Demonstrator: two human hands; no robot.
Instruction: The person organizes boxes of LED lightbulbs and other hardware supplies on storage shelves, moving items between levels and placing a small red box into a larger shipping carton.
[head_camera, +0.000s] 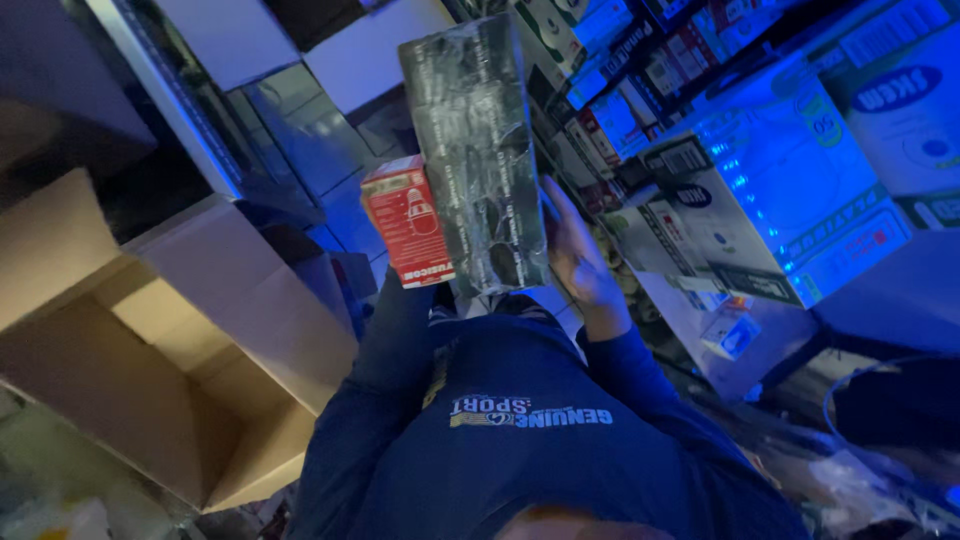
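I hold two packages up in front of my chest. A small red carton (407, 222) sits just left of a long dark package wrapped in clear film (480, 150), and the two touch side by side. My left sleeve (385, 340) runs up under the red carton. The left hand itself is hidden behind the packages and seems to carry them from below. My right hand (580, 255) rests against the right edge of the dark package, with its fingers reaching behind it.
A large open cardboard box (150, 370) stands at the left. Shelves stacked with white and blue cartons (800, 180) fill the right side under blue light. A tiled floor (300, 110) shows beyond the packages, and a dark round bin (900, 410) sits at lower right.
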